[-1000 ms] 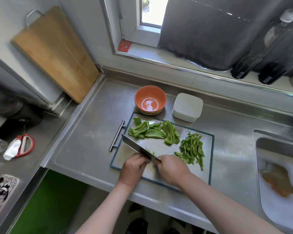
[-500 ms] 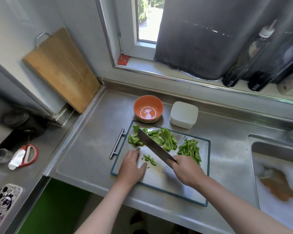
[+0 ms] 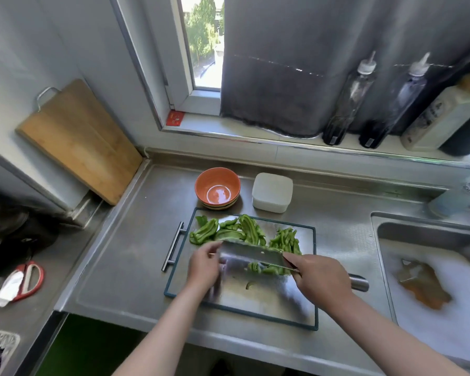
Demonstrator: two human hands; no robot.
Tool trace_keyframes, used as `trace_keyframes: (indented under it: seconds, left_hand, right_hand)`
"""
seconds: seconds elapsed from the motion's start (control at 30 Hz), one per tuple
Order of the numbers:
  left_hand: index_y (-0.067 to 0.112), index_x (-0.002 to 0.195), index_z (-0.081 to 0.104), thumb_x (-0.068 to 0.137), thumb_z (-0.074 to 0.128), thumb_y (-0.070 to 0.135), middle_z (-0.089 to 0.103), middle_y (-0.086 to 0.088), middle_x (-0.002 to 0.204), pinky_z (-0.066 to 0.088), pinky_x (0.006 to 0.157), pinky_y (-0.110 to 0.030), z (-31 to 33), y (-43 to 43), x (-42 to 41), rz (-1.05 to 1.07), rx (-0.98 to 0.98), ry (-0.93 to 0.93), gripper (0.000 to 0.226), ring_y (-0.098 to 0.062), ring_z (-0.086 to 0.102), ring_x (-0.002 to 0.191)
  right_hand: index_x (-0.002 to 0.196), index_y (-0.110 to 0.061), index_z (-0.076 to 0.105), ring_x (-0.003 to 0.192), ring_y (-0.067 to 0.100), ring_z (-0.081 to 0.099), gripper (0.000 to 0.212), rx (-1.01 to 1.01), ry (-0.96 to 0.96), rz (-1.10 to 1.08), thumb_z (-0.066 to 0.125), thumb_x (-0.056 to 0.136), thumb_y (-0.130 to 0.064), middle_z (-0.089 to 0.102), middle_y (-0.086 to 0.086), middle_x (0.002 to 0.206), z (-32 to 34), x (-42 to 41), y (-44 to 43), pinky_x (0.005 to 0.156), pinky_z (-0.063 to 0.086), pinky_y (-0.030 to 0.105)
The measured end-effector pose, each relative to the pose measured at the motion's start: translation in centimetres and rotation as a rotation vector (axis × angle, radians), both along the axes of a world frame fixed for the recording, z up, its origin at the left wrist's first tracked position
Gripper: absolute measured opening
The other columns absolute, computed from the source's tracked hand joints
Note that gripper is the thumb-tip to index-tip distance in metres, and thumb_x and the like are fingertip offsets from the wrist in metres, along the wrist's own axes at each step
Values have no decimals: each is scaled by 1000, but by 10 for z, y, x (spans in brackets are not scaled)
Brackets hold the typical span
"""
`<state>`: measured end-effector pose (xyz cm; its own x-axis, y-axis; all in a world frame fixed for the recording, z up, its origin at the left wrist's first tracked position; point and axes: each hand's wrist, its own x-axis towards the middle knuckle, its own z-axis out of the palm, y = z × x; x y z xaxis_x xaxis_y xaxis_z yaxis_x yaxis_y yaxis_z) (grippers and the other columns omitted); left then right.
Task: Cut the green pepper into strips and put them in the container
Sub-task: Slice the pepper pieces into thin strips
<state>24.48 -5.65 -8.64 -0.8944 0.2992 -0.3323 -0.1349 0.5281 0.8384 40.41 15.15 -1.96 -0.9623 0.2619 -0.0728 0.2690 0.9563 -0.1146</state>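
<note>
I'm gripping one cleaver [image 3: 251, 253] in my right hand [image 3: 319, 279] — strips [image 3: 266, 268] riding its blade; my left hand [image 3: 203, 267] is hovering at its tip, grip unclear — blurred; one container [image 3: 272, 192] is sitting behind two pepper piles [image 3: 228, 230].

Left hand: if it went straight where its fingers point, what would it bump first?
Most likely the cleaver, held by the right hand. Its blade's end sits right at the fingertips of the left hand, perhaps already touching; depth is hard to judge. Uncut pepper pieces lie just beyond.
</note>
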Motion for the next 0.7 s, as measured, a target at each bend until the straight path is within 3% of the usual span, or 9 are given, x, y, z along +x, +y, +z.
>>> trace_keyframes:
  seconds: [0.07, 0.13, 0.2, 0.33, 0.47, 0.6, 0.7]
  left_hand:
    - [33, 89, 68, 96, 53, 3, 73, 4, 93, 53, 63, -23, 6, -13, -17, 60, 41, 95, 35, -14, 66, 71]
    - [35, 90, 72, 95, 59, 10, 72, 10, 91, 51, 73, -21, 18, -8, -23, -27, 43, 145, 29, -12, 66, 81]
    - [31, 101, 73, 92, 68, 21, 70, 16, 97, 48, 77, -14, 34, 12, -13, -265, 14, 106, 15, -1, 63, 89]
    - [31, 115, 73, 84, 75, 39, 70, 15, 101, 47, 79, -14, 31, 64, 16, -686, -133, 99, 32, 0, 61, 86]
    - [23, 102, 79, 90, 70, 28, 70, 14, 85, 46, 75, -18, 22, 92, 22, -683, -178, 84, 16, 2, 61, 73]
    - [23, 96, 79, 90, 69, 33, 75, 9, 91, 52, 79, -23, 21, 99, 18, -649, -199, 68, 15, -11, 68, 85]
    - [26, 100, 78, 82, 78, 30, 71, 13, 87, 45, 68, -10, 25, 93, 15, -740, -216, 61, 19, -6, 64, 80]
  right_hand:
    - [83, -34, 69, 40, 20, 42, 34, 60, 16, 41, 84, 56, -18, 52, -8, 51, 1, 7, 7, 43, 16, 23]
    - [79, -30, 69, 37, 20, 47, 38, 102, 26, 64, 86, 49, -14, 52, -8, 49, -2, 13, 12, 45, 16, 23]
    - [77, -30, 70, 39, 20, 51, 38, 106, 16, 82, 85, 46, -14, 54, -8, 50, -3, 17, 13, 47, 18, 23]
    - [72, -30, 66, 39, 19, 51, 35, 130, -7, 112, 83, 46, -14, 55, -7, 50, -6, 23, 12, 47, 18, 24]
    - [64, -25, 60, 37, 21, 47, 34, 130, -4, 134, 81, 41, -10, 50, -5, 47, -4, 27, 12, 45, 16, 25]
    - [62, -28, 58, 36, 20, 47, 35, 126, -41, 134, 83, 42, -13, 49, -6, 46, -7, 35, 16, 44, 16, 25]
    - [61, -29, 58, 36, 18, 46, 35, 120, -59, 114, 83, 42, -13, 49, -7, 46, -8, 36, 18, 44, 16, 24]
